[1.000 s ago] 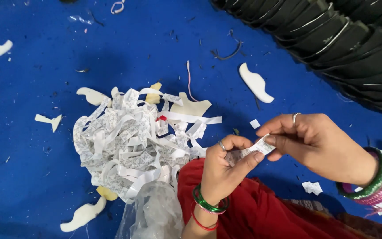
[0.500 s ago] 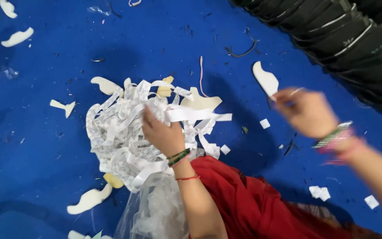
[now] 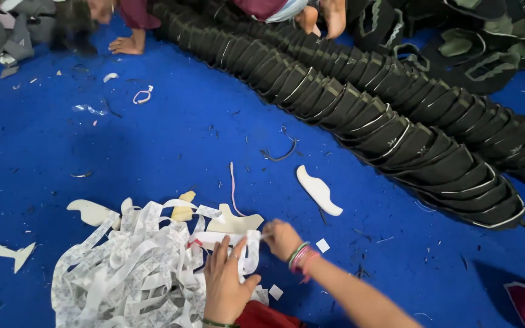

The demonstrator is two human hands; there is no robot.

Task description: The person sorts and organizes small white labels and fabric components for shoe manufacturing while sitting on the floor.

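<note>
Two hands low in frame, over a blue floor (image 3: 171, 140). Heap of white printed paper strips (image 3: 129, 273) lies to the left of the fingers and under them. Left hand (image 3: 226, 282) flat on the heap's right edge, fingers (image 3: 221, 250) spread and released, pressing the strips. Right hand (image 3: 282, 239) just beside it, fingers pinched on the end of one strip (image 3: 251, 243). White foam cut-out (image 3: 318, 190) up and right of the right hand, apart from it. Long row of stacked black shoe uppers (image 3: 360, 115) runs further right, well apart.
</note>
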